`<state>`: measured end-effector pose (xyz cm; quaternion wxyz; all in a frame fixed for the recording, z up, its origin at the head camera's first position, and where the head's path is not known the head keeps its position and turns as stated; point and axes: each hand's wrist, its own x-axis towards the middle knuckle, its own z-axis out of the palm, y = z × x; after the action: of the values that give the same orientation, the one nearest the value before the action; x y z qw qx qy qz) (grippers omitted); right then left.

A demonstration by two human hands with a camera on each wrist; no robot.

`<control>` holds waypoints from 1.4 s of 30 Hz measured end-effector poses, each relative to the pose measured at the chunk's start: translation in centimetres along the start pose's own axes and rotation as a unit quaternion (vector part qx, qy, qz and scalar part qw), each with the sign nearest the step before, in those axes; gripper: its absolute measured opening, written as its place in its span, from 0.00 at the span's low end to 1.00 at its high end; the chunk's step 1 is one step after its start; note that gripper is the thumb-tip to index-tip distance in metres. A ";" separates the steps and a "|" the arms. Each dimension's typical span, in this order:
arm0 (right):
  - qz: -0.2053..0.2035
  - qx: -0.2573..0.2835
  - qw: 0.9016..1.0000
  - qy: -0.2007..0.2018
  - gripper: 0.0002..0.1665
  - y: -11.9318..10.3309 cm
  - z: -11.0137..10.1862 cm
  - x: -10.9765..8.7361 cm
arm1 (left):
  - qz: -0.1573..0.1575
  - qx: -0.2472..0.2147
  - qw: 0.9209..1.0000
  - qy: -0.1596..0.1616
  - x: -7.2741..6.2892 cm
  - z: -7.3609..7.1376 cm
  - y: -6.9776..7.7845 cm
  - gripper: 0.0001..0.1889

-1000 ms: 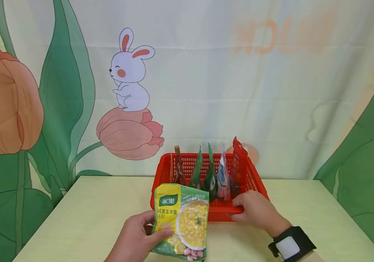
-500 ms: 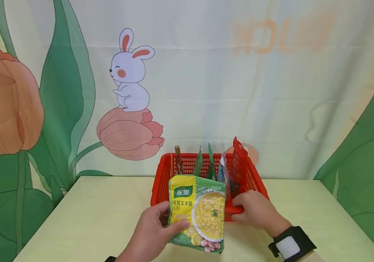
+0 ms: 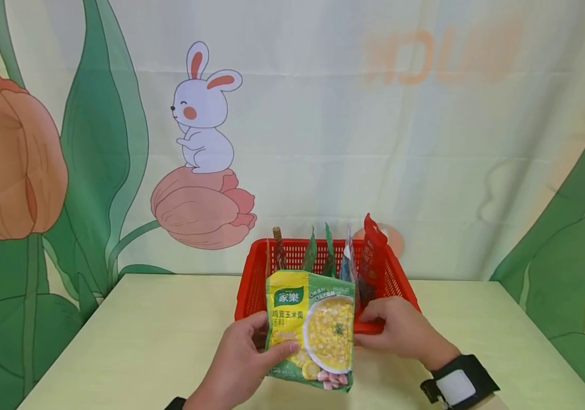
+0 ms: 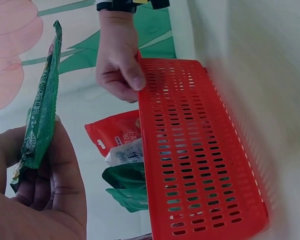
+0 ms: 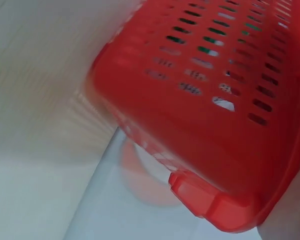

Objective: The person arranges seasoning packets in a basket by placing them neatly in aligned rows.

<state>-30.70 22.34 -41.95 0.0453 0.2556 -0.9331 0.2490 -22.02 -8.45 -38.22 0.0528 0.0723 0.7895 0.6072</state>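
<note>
My left hand pinches a yellow-and-green soup mix packet, thumb on its front. A bowl of corn soup is pictured there. It stands upright before the red plastic basket, covering much of the basket's front. Seen by the left wrist camera, the packet is edge-on and apart from the basket. My right hand grips the basket's front rim near its right corner, thumb outside in the left wrist view. The basket's slotted wall fills most of the right wrist view.
Inside the basket, a red packet, a pale packet, green packets and a dark slim item with a tan top stand in a row. The basket sits on a pale table against a printed curtain.
My left hand has carried the soup mix packet to the right and slightly up, in front of the basket. My right hand keeps its grip on the rim.
</note>
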 end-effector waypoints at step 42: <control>0.080 0.472 0.874 -0.084 0.24 -9.8 1.4 -3.3 | -0.029 -0.013 0.999 -0.005 -0.2 0.0 0.1 0.32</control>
<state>-22.89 15.81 -39.52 -0.1794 0.1905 -0.7220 0.6405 -21.85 -8.44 -38.13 0.0756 0.0518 0.7832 0.6150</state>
